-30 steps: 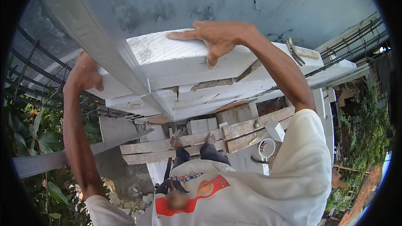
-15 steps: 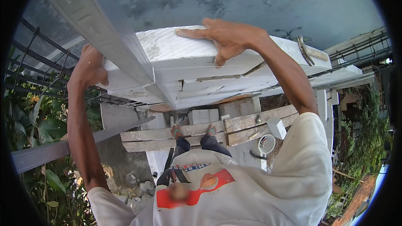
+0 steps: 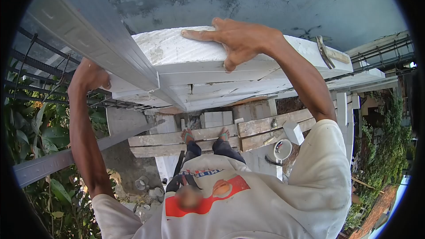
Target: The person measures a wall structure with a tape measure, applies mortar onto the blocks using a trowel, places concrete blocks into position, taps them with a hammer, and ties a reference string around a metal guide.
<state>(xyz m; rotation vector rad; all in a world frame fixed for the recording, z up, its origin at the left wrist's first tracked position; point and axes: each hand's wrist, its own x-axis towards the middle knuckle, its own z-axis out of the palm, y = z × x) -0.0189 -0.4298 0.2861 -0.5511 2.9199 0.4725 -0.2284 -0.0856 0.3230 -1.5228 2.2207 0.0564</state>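
Note:
Across the top of the white block wall (image 3: pixel 208 92) lies a white block (image 3: pixel 168 53) with a rough, chalky upper face. My right hand (image 3: pixel 241 42) straddles this block, its thumb on the front face and its fingers spread over the top and toward the back edge. At the wall's left end, my left hand (image 3: pixel 90 76) is curled around the block's end, the thumb showing and most fingers hidden. Beside it, a grey metal channel (image 3: pixel 110 44) slants up past the block's left part. A hammer (image 3: pixel 330 54) rests on the wall top to the right.
A cracked grey wall (image 3: pixel 248 0) stands behind. My feet are on wooden planks (image 3: pixel 208 136), where a small white block (image 3: pixel 293 132) also sits. Below is a white bucket (image 3: pixel 283 149). Steel rebar (image 3: pixel 42 62) and leafy plants (image 3: pixel 28 132) are at the left; another metal bar (image 3: pixel 57 160) crosses there.
The view has shifted slightly. My left hand and the metal channel appear a little farther left, while my right hand keeps nearly the same place and spread on the block.

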